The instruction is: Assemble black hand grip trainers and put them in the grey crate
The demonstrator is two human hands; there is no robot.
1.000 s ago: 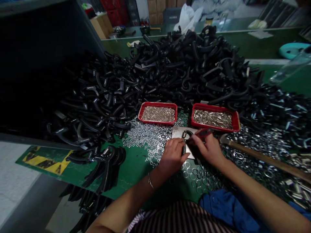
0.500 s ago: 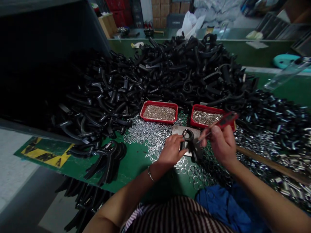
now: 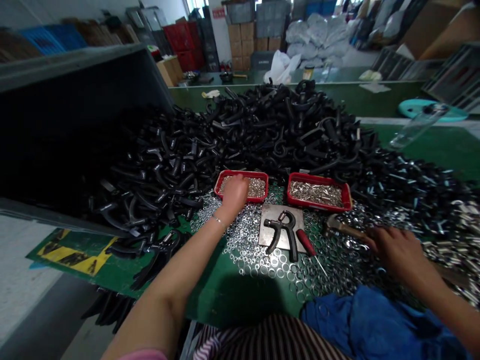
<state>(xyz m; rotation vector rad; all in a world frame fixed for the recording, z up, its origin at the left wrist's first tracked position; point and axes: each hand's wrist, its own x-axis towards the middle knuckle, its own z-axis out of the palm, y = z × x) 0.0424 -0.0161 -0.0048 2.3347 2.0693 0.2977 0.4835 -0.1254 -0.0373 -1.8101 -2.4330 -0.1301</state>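
My left hand (image 3: 236, 192) reaches into the left red tray (image 3: 216, 189) of tiny metal parts, fingers bunched together and pointing down; whatever they pinch is hidden. My right hand (image 3: 397, 250) is closed around the wooden handle of a hammer (image 3: 347, 229), whose head lies over loose metal rings. Between my hands, a black hand grip exerciser (image 3: 293, 239) with a metal spring rests on a square metal plate (image 3: 264, 239). Beside it, a red-handled screwdriver (image 3: 306, 243) lies on the rings, its tip toward me.
A second red tray (image 3: 348, 200) holds small metal pins. Behind the trays rises a big heap of black handle parts (image 3: 262, 125), spilling from a dark bin (image 3: 75, 55) at left. Loose metal rings (image 3: 240, 235) cover the green table. Blue cloth (image 3: 360, 320) lies near my lap.
My left hand has left the hand grip exerciser for the left tray. My right hand has put down the screwdriver and taken hold of the hammer. The view has tilted upward.
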